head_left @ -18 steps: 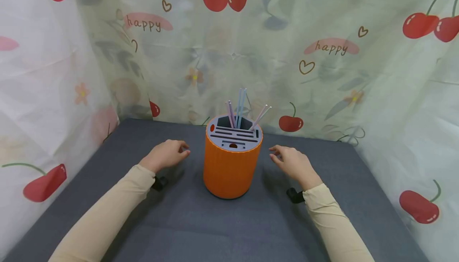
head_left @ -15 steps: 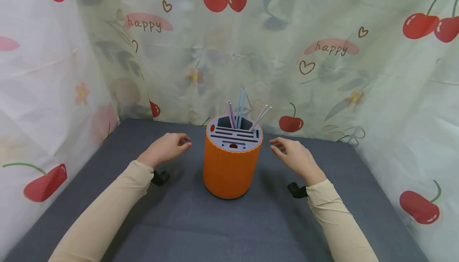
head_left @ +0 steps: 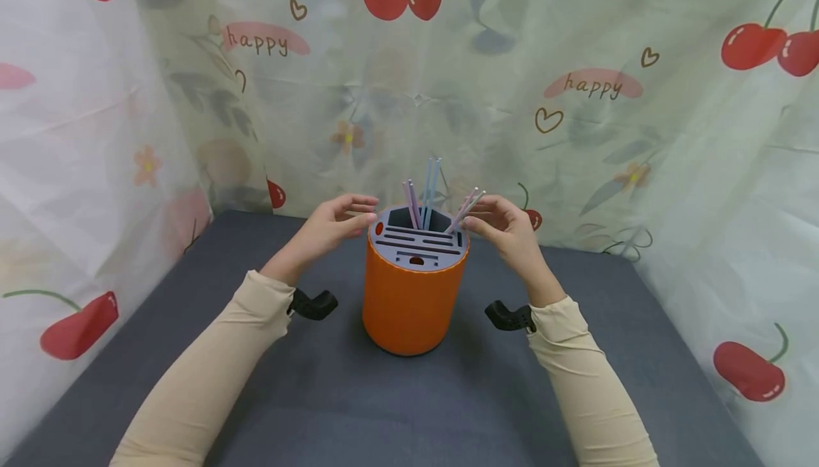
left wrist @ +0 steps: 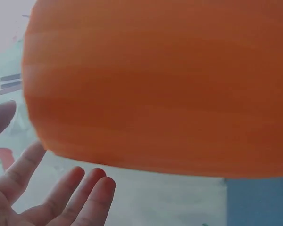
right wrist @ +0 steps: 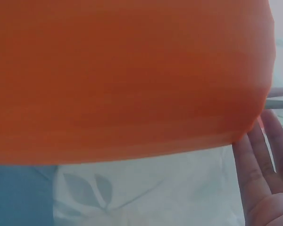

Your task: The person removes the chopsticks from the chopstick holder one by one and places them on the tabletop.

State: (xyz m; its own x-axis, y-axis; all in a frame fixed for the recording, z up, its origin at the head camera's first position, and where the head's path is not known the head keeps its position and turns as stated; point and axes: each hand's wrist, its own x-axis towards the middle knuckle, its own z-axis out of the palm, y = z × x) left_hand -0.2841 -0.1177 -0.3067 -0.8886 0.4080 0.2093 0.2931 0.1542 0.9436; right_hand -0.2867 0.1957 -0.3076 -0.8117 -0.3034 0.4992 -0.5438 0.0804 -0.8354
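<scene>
An orange round knife block [head_left: 412, 310] with a grey slotted top [head_left: 419, 247] stands upright in the middle of the table. Thin chopstick-like sticks lean out of its back opening: purple ones [head_left: 411, 200], light blue ones [head_left: 431, 190] and a pink and whitish pair [head_left: 466, 210] at the right. My left hand [head_left: 325, 231] is beside the top's left rim, thumb and fingers apart with nothing between them. The right hand [head_left: 512, 236] is at the right rim, its thumb and fingers spread around the tilted pink pair. In the right wrist view, one stick [right wrist: 276, 103] shows near these fingers.
A dark grey cloth [head_left: 409, 417] covers the table. White curtains [head_left: 409, 97] printed with cherries enclose the back and both sides. Black wrist cameras [head_left: 313, 305] hang under both wrists.
Both hands have risen and moved forward and inward, from beside the block's body to its top rim. The right hand has reached the pink pair of sticks. The block stays put.
</scene>
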